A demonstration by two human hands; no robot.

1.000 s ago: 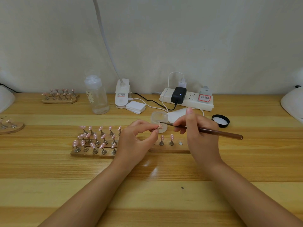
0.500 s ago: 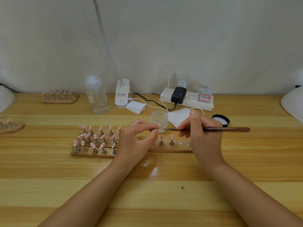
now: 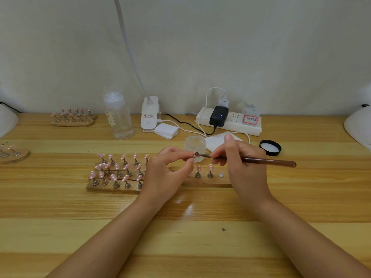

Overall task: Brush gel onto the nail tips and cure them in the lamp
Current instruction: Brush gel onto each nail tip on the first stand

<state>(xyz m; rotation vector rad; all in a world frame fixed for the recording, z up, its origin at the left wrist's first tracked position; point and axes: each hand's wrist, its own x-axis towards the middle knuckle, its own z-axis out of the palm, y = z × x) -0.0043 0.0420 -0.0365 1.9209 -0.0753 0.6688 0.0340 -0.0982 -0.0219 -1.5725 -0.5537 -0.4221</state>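
My left hand [image 3: 167, 173] pinches a small nail tip on its metal stand [image 3: 195, 154] between thumb and forefinger, above the wooden holder strips [image 3: 112, 187]. My right hand [image 3: 241, 167] grips a brown-handled brush [image 3: 267, 161], its tip touching the held nail tip. Behind them stands an open frosted gel jar [image 3: 195, 143]. Several pink nail tips [image 3: 120, 169] stand in rows on the strips, and two more [image 3: 203, 170] stand on the right strip beside an empty magnet spot [image 3: 221, 175].
The jar's black lid [image 3: 270, 147] lies to the right. A clear bottle [image 3: 118, 117], clip lamp base [image 3: 149, 115], white pads [image 3: 166, 131] and power strip [image 3: 228, 121] line the back. White domed lamps sit at the far right edge [image 3: 359, 127] and far left edge [image 3: 7, 121]. More nail strips [image 3: 73, 117] lie at back left.
The brush tip has moved left from just beside the nail tip onto it. My right hand shifted slightly and the handle tilted down to the right. My left hand stayed in place.
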